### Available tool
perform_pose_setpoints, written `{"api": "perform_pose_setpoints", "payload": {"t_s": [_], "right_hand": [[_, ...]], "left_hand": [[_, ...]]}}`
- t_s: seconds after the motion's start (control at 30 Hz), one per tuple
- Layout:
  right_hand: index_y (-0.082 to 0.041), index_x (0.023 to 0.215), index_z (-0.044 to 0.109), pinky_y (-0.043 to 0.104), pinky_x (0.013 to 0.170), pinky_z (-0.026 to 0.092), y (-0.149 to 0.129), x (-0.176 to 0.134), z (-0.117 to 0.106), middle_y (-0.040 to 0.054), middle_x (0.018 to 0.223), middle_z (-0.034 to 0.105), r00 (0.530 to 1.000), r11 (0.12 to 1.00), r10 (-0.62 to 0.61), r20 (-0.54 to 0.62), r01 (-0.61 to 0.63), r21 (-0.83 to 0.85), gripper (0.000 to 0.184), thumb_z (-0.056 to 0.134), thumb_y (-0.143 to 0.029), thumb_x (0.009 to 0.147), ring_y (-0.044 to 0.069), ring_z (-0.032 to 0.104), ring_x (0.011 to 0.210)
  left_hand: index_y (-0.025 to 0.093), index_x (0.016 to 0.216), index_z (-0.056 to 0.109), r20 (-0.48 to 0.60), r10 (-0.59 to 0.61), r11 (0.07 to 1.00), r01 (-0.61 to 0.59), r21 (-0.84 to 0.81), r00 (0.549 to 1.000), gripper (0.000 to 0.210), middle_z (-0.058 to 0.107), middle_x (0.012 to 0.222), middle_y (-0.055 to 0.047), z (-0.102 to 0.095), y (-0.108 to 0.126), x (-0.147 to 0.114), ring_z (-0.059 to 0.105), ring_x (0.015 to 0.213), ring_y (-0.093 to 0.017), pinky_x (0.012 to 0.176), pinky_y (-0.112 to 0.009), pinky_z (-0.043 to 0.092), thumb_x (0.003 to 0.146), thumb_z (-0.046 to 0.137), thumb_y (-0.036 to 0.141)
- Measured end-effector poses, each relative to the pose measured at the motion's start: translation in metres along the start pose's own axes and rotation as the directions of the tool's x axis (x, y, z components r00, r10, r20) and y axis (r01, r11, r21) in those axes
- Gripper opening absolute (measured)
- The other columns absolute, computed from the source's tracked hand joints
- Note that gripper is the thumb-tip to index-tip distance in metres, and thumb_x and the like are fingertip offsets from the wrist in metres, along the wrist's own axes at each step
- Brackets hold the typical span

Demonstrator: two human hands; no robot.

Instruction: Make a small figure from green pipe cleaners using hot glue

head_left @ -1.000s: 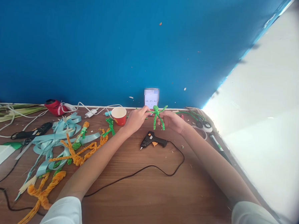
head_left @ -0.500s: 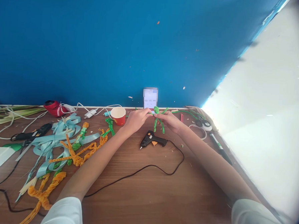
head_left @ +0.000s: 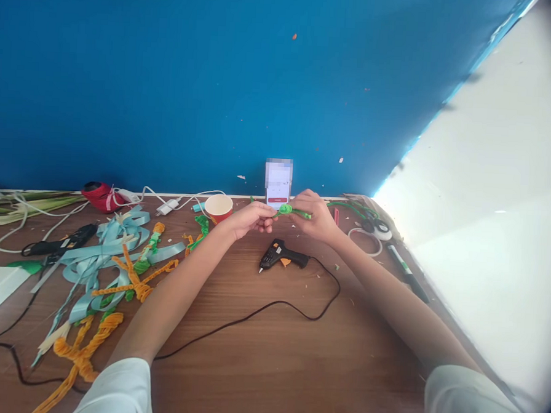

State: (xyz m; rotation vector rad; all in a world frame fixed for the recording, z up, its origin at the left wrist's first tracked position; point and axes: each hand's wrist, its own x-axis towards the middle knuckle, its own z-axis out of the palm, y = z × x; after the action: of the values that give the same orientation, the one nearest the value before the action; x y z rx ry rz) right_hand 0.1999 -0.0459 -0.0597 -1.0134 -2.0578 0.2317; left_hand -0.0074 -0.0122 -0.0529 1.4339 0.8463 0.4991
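Between my hands, above the far part of the table, is a small green figure twisted from fuzzy pipe cleaners (head_left: pixel 285 209). My left hand (head_left: pixel 252 219) pinches its left side with thumb and forefinger. My right hand (head_left: pixel 314 216) is closed on its right side, and a green strand pokes out below the fingers. Part of the figure is hidden by the fingers. Just behind it a phone (head_left: pixel 278 182) leans upright against the wall. Below my hands a black hot glue gun (head_left: pixel 282 255) lies on its side, nozzle toward the left.
On the left lie light-blue ribbon (head_left: pixel 121 229), orange pipe-cleaner figures (head_left: pixel 80 353) and a white box (head_left: pixel 1 291). A paper cup (head_left: pixel 219 208) and a red spool (head_left: pixel 101 196) stand near the blue wall. The glue gun's black cord (head_left: pixel 251 313) crosses the table. A marker (head_left: pixel 408 273) lies right.
The green figure has turned from hanging upright with its limbs spread to lying more sideways between my hands. My right hand has rolled over, its back now up. My left hand has shifted slightly.
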Motion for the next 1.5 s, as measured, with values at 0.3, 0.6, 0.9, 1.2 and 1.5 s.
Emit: {"api": "perform_pose_setpoints", "payload": {"t_s": [0.3,0.6,0.9,1.2,1.5], "right_hand": [[-0.019,0.071,0.066,0.029,0.060,0.036,-0.012,0.004,0.005,0.0001,0.070,0.061,0.854,0.646,0.520,0.019,-0.408,0.645,0.026,0.077,-0.043,0.068,0.014,0.049,0.062],[-0.021,0.078,0.069,0.031,0.064,0.038,-0.010,0.002,0.009,0.0021,0.075,0.064,0.896,0.733,0.443,0.035,-0.385,0.561,0.024,0.072,-0.044,0.075,0.016,0.050,0.066],[-0.021,0.086,0.067,0.039,0.080,0.036,0.002,-0.003,-0.003,0.0065,0.083,0.066,0.988,0.976,-0.150,-0.047,0.140,-0.169,0.011,0.056,-0.024,0.085,0.022,0.051,0.084],[-0.019,0.073,0.063,0.029,0.059,0.037,-0.005,0.006,0.004,-0.0009,0.068,0.057,0.919,0.797,0.386,-0.073,-0.292,0.529,0.026,0.071,-0.044,0.075,0.013,0.048,0.060],[-0.021,0.080,0.066,0.032,0.069,0.038,0.000,0.000,0.010,0.0007,0.074,0.062,0.981,0.963,0.147,-0.124,-0.113,0.244,0.016,0.061,-0.035,0.085,0.017,0.050,0.072]], "left_hand": [[0.019,0.098,0.065,-0.145,0.537,0.759,-0.401,0.514,0.831,0.025,0.070,0.099,-0.005,0.011,0.011,-0.008,0.063,0.082,-0.015,0.073,-0.027,0.045,0.085,0.062,0.040],[0.019,0.079,0.059,-0.235,0.463,0.731,-0.218,0.646,0.855,0.022,0.066,0.074,-0.003,0.017,0.007,-0.005,0.060,0.070,-0.016,0.065,-0.029,0.039,0.094,0.047,0.031],[0.013,0.081,0.061,0.015,-0.006,0.977,0.009,-0.214,1.000,0.020,0.059,0.069,-0.001,0.007,0.002,-0.001,0.057,0.059,-0.008,0.056,-0.022,0.041,0.078,0.070,0.031],[0.019,0.097,0.064,-0.248,0.556,0.746,-0.346,0.568,0.793,0.017,0.070,0.095,-0.004,0.023,0.012,-0.008,0.063,0.075,-0.014,0.067,-0.025,0.045,0.087,0.061,0.033],[0.017,0.080,0.055,-0.277,0.332,0.843,-0.152,0.517,0.902,0.021,0.062,0.071,-0.001,0.025,0.010,-0.006,0.061,0.062,-0.012,0.060,-0.024,0.040,0.095,0.043,0.024]]}}
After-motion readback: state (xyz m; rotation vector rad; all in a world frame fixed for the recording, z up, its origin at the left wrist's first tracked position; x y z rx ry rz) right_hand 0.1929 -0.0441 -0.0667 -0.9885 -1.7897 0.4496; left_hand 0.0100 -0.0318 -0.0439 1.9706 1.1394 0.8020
